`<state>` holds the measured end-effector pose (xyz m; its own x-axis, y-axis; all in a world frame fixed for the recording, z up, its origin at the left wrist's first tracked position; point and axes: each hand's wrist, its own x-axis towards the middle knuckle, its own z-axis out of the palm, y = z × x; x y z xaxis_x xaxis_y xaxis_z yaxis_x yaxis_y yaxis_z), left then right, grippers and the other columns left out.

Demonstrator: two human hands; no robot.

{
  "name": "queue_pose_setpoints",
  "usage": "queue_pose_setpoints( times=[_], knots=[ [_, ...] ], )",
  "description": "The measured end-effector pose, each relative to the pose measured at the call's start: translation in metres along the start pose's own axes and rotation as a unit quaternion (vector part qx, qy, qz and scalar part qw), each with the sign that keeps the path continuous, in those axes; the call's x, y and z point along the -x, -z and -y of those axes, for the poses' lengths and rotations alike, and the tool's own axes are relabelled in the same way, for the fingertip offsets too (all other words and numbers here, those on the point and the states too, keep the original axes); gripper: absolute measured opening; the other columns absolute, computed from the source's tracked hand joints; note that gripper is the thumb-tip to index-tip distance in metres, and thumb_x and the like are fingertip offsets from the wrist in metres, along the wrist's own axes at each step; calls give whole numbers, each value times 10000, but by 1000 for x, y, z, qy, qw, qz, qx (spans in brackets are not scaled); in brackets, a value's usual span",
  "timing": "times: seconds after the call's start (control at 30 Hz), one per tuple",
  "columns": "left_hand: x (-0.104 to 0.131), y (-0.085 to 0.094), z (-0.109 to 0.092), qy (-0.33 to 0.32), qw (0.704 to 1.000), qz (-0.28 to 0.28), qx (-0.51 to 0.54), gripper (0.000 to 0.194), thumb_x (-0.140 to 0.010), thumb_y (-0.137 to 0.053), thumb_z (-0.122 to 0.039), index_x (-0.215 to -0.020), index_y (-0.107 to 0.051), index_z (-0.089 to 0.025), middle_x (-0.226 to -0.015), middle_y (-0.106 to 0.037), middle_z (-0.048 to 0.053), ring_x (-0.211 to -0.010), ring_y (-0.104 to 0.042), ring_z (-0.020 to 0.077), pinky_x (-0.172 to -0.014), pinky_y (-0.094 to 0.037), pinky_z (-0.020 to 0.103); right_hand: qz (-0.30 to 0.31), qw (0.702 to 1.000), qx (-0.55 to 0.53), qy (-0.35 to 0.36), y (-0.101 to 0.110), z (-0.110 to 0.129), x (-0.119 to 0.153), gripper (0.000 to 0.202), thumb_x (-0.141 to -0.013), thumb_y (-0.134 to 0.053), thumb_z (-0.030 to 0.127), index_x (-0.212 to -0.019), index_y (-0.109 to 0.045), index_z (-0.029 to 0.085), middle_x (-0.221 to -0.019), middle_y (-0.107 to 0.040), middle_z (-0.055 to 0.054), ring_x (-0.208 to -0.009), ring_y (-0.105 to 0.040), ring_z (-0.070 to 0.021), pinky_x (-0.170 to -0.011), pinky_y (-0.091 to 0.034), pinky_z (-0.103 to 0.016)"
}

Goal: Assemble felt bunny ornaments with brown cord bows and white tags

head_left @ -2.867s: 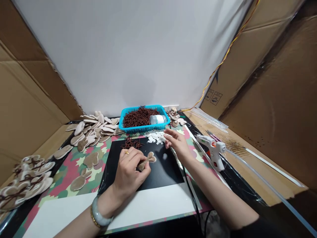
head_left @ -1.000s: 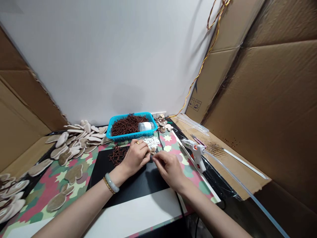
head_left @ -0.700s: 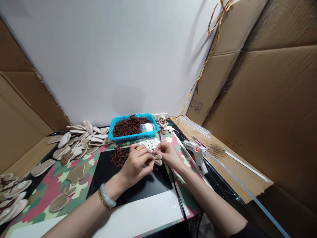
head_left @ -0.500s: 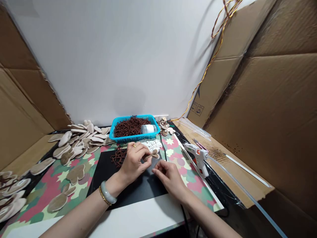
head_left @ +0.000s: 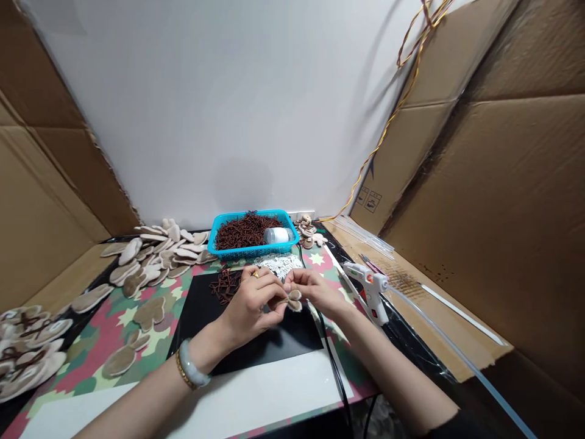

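Note:
My left hand, with a ring and a bangle on it, is closed on a small brown-and-cream fabric rabbit piece. Two rounded ears stick out to the right of its fingers, and the rest is hidden in the grip. Against the far side of that piece, my right hand has thumb and fingertips pressed together. What it pinches, if anything, does not show. Below both hands lies a black mat. Dark brown bows are heaped at the mat's far left, and small white pieces lie just beyond the hands.
A blue basket of brown bows stands by the wall, with a clear jar in it. Fabric rabbit pieces pile up on the left. At right rests a glue gun; a black cable crosses the table.
My right hand has moved up and inward to meet the fabric rabbit piece. My left hand has turned the piece so its ears point lower right. The view has shifted slightly.

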<state>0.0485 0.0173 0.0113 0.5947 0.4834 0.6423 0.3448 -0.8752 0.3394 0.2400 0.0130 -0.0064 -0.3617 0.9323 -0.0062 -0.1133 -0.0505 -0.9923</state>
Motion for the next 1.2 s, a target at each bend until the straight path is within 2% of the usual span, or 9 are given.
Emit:
queue_pose_setpoints(
  times=[0.13,0.23,0.43,0.5,0.6,0.77,0.93,1.07,1.2],
  knots=[
    [3,-4,3,63,997,-40,32,72,-808,-646,-140,-806,-626,-209,-813,-685,-8,-812,-621,180,-873,-333,391,-61,995,-78,12,-20,-21,16,364,-733,-758,478,-735,-534,191,-600,-393,77,-451,-283,-62,-444,-231,-212],
    [6,-7,3,86,995,-43,15,56,-820,-653,-156,-814,-627,-206,-833,-678,-1,-839,-620,189,-877,-327,397,-149,982,56,104,-38,-29,33,269,-869,-644,404,-740,-523,200,-645,-431,41,-520,-363,-101,-495,-299,-240],
    [6,-1,-5,73,996,6,-47,62,-847,-621,-148,-805,-626,-192,-826,-677,4,-843,-601,194,-913,-297,419,-188,851,406,273,-44,-11,47,194,-964,-469,195,-789,-551,201,-718,-535,-28,-645,-467,-160,-609,-349,-286],
    [6,3,-8,49,997,32,-55,71,-837,-618,-131,-795,-626,-187,-818,-682,3,-840,-592,195,-894,-294,413,-161,856,419,256,-35,3,41,183,-952,-490,207,-780,-551,198,-730,-546,-31,-658,-473,-160,-608,-350,-282],
    [6,8,-12,23,999,35,-20,81,-817,-623,-109,-794,-632,-186,-814,-692,-5,-816,-583,181,-863,-299,392,-97,926,321,172,-17,17,24,221,-916,-577,309,-734,-541,189,-685,-528,-3,-631,-469,-142,-589,-355,-262],
    [9,6,-11,88,993,-45,60,84,-788,-659,-110,-797,-639,-191,-826,-689,-16,-808,-610,163,-853,-315,366,-44,995,76,50,-16,-5,16,368,-840,-658,524,-777,-550,177,-656,-482,34,-513,-377,-91,-477,-320,-225],
    [11,-1,-6,142,987,-61,29,59,-796,-668,-140,-787,-637,-189,-814,-688,-15,-826,-616,174,-849,-306,368,-188,922,258,221,-45,-25,41,230,-957,-542,291,-752,-509,194,-712,-488,4,-641,-443,-135,-585,-357,-261],
    [12,2,-9,112,994,8,-3,51,-816,-640,-153,-781,-641,-189,-811,-684,-6,-822,-589,178,-869,-280,384,-150,832,432,314,-40,-2,40,172,-957,-497,166,-792,-536,189,-741,-527,-21,-693,-467,-160,-626,-358,-282],
    [14,8,-13,74,997,21,2,75,-831,-615,-129,-785,-635,-184,-804,-691,-12,-798,-562,161,-856,-271,376,-101,868,412,259,-18,18,14,177,-943,-537,203,-768,-519,190,-740,-530,-7,-668,-469,-145,-607,-363,-260]
  ],
)
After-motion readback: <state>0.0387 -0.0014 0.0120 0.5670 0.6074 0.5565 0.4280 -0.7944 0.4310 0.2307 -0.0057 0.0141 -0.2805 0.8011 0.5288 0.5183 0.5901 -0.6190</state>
